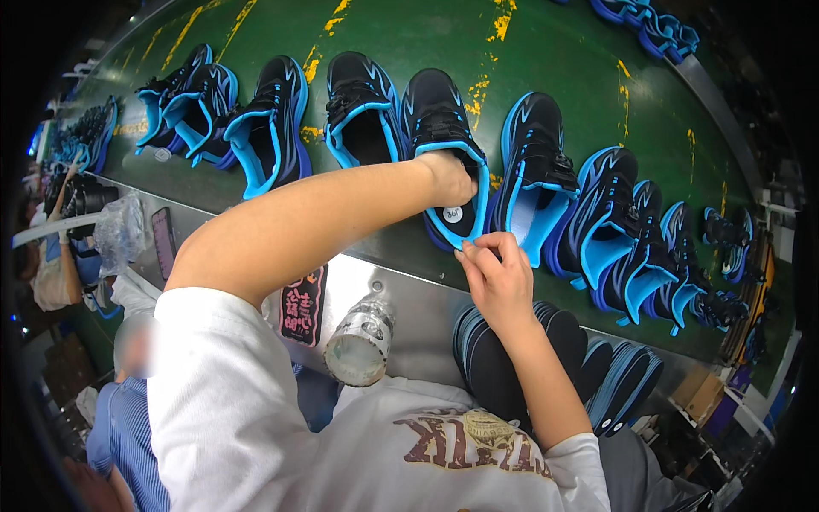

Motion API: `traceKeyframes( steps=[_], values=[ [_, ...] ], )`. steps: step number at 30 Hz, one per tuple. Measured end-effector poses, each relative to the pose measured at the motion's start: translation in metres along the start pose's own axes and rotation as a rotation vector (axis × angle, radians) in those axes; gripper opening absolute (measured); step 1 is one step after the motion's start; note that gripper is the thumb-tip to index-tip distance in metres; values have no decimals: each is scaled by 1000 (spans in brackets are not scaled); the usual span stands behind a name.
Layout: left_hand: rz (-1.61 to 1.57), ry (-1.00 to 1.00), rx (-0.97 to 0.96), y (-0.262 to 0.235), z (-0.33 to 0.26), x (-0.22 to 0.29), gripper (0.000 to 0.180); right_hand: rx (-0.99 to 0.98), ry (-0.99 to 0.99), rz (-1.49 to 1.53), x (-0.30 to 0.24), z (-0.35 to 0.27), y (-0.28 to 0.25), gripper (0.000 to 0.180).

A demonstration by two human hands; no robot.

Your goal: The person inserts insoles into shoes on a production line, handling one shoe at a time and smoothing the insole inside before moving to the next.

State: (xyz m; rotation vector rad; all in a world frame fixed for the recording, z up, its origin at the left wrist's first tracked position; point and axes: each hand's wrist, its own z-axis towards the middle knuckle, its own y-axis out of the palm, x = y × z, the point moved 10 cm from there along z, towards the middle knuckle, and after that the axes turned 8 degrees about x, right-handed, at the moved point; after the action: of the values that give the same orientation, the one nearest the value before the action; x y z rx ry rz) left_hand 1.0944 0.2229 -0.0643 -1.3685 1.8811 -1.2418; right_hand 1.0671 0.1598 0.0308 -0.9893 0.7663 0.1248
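Note:
A black sneaker (433,98) with bright blue lining stands on the green work surface, toe pointing away from me. My left hand (447,177) reaches into its opening, and the shoe's wall and tongue hide the fingers. Inside the heel lies a dark insole (442,224) bearing a round white sticker. My right hand (502,277) pinches the blue heel edge of this same shoe between thumb and fingers. Just to the right stands another sneaker (536,128) with a white insole area showing inside.
More matching sneakers (277,85) line the green conveyor belt (563,51) on both sides. Nearer me are stacked dark insoles (512,350), a glass jar (360,343), a black sign (304,305) and a phone (163,242). Another person in blue stripes (128,435) sits at left.

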Motion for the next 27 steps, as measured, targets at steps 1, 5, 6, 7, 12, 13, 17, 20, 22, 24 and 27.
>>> traceKeyframes(
  steps=[1,5,6,7,12,13,17,20,22,24,27],
  values=[
    [12,0,10,-2,1,0,25,-3,10,7,1,0,0,18],
    [50,-37,32,-4,6,1,20,-31,18,1,-2,-2,-9,21],
    [58,-56,7,-4,8,1,20,-17,20,8,-4,-2,-18,22],
    [2,-104,-53,0,12,-4,21,-1,23,15,-8,-3,-33,22],
    [-108,-412,-120,38,28,-32,24,6,167,-21,-2,-34,-107,25],
    [-192,-509,-182,42,26,-36,26,36,225,-57,8,-45,-125,23],
    [-125,-290,-171,26,21,-17,29,117,501,-227,64,-120,-195,16],
    [-439,-92,-324,22,20,9,24,167,705,-216,106,-167,-215,18],
    [-578,-66,-461,73,22,8,22,133,554,-162,102,-135,-197,23],
    [-392,-150,-522,66,8,13,22,52,250,-149,83,-85,-165,32],
    [-212,-182,-527,47,2,14,21,-43,101,-304,80,-45,-116,42]
  ],
)
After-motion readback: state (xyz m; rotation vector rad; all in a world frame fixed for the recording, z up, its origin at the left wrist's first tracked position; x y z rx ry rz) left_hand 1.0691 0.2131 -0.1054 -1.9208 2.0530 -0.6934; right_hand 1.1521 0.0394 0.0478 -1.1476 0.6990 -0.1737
